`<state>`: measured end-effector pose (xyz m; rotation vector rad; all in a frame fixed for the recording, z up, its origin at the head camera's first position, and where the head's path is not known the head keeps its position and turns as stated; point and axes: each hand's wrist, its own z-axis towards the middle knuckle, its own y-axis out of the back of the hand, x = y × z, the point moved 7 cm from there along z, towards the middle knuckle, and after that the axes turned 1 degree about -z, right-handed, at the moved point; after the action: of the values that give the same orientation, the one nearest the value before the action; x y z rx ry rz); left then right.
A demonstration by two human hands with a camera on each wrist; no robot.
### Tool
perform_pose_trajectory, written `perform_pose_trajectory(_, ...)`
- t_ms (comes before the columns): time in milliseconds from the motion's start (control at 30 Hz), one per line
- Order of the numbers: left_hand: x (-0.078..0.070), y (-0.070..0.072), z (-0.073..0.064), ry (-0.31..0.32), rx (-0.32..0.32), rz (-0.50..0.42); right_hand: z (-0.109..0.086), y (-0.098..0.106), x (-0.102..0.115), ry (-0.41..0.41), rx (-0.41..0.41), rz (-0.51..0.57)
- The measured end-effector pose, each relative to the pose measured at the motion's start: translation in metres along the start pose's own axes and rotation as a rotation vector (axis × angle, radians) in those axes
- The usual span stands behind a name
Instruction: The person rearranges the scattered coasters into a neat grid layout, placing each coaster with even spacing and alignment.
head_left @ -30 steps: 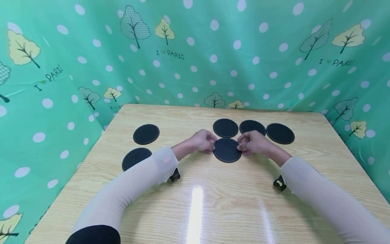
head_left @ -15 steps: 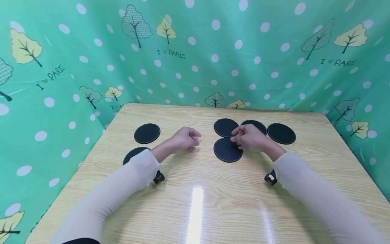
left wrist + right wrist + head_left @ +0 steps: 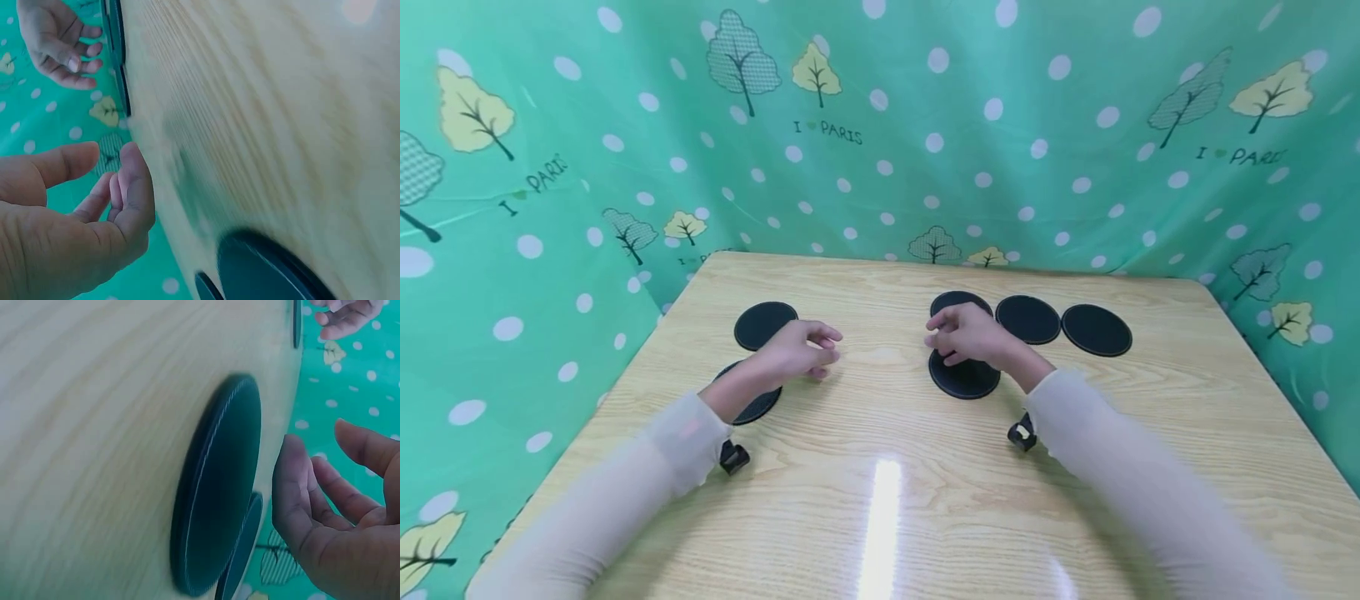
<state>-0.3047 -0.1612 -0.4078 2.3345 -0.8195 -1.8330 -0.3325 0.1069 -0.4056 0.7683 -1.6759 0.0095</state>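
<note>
Round black coasters with stitched rims lie flat on the table in two groups. My right hand (image 3: 972, 333), holding nothing, hovers over the front coaster (image 3: 966, 385) of the right group and partly covers the coaster (image 3: 958, 298) behind it. In the right wrist view, its loosely bent fingers (image 3: 294, 487) are apart from the stitched coaster (image 3: 222, 487). Nothing is in my left hand (image 3: 793, 350) either; it hangs above the table beside the left pair. Its wrist overlaps the nearer left coaster (image 3: 760, 404), and the farther left coaster (image 3: 763, 323) shows behind it.
Two more coasters, a middle one (image 3: 1028, 320) and a right one (image 3: 1097, 330), continue the back row to the right. The wooden table (image 3: 865, 417) ends at a green patterned curtain (image 3: 880, 167) behind and at both sides. A light reflection (image 3: 882, 525) shows in front.
Both hands have let go of the front coaster in the right group. My left hand has moved left toward the left pair; my right hand has drifted left over that coaster, which stays put.
</note>
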Motion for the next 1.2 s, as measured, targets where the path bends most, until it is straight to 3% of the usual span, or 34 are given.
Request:
perform_pose_trajectory(233, 0.025, 0.032, -0.018, 0.053, -0.052, -0.042, 0.010, -0.025, 0.011, 0.046, 0.025, -0.017)
perform_pose_trajectory(467, 0.045, 0.061, -0.038, 0.071, -0.092, -0.058, 0.024, -0.055, 0.024, 0.040, 0.042, -0.016)
perform_pose_trajectory(833, 0.069, 0.096, -0.067, 0.124, -0.140, -0.034, 0.040, -0.118, 0.054, 0.044, 0.122, 0.068)
perform_pose_trajectory(1200, 0.094, 0.125, -0.083, 0.156, -0.196, -0.017, 0.056, -0.161, 0.067, 0.034, 0.110, 0.096)
